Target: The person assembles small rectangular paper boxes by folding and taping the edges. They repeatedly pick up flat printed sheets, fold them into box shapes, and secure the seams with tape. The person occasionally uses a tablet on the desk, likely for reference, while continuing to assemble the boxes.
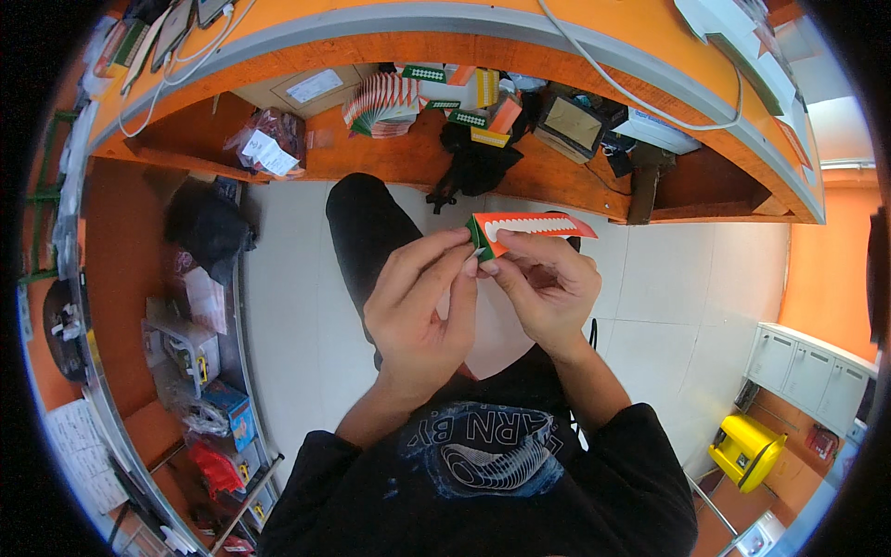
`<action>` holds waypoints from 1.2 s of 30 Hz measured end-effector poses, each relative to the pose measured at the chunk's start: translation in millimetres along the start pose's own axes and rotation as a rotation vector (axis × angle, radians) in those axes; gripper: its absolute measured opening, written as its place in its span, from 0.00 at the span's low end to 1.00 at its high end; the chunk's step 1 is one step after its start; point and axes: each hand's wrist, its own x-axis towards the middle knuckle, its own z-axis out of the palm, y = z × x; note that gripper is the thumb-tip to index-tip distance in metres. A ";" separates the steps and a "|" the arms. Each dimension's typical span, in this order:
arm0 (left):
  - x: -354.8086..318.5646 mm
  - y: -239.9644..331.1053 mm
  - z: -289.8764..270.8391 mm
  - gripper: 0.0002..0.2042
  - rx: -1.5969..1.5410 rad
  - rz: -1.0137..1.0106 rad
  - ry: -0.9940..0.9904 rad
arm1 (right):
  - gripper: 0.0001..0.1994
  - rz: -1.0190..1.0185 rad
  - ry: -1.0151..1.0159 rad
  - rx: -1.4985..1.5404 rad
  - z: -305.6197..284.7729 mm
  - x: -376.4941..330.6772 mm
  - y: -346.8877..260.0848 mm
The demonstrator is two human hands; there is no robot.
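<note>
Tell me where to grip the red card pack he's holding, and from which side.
Best guess: take the red card pack by its free right end, coming in from the right. It lies about level, long and thin, and the left hand and right hand both pinch its left end, so only the right end is clear.

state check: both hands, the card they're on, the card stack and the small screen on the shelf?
left hand: fingertips pinching the card's left end
right hand: gripping the card from the right
orange card: flat, held above the lap
fanned cards: spread out on the shelf, untouched
small screen: tilted, dark
</note>
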 end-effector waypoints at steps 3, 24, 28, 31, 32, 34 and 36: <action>-2.8 -3.1 7.3 0.15 0.061 0.120 0.054 | 0.17 -0.004 0.027 -0.022 -0.3 -1.9 1.2; -1.0 5.0 -2.2 0.06 -0.195 -0.117 -0.065 | 0.19 0.085 -0.002 0.166 -10.2 -6.9 8.6; -2.4 -4.1 -0.2 0.10 -0.207 -0.019 -0.064 | 0.18 0.114 -0.007 0.268 -10.0 -3.7 7.5; -6.6 -13.5 9.1 0.13 -0.057 0.138 0.003 | 0.17 0.099 -0.045 0.303 -7.4 -0.9 9.2; -5.9 -16.5 12.2 0.14 0.025 0.201 0.018 | 0.17 0.084 -0.063 0.268 -6.6 0.1 11.4; -4.2 -16.1 13.1 0.15 0.139 0.264 0.023 | 0.16 0.069 -0.091 0.199 -6.2 1.5 11.0; -5.8 -14.9 12.5 0.14 0.198 0.257 0.002 | 0.16 0.077 -0.112 0.127 -5.9 -0.2 9.2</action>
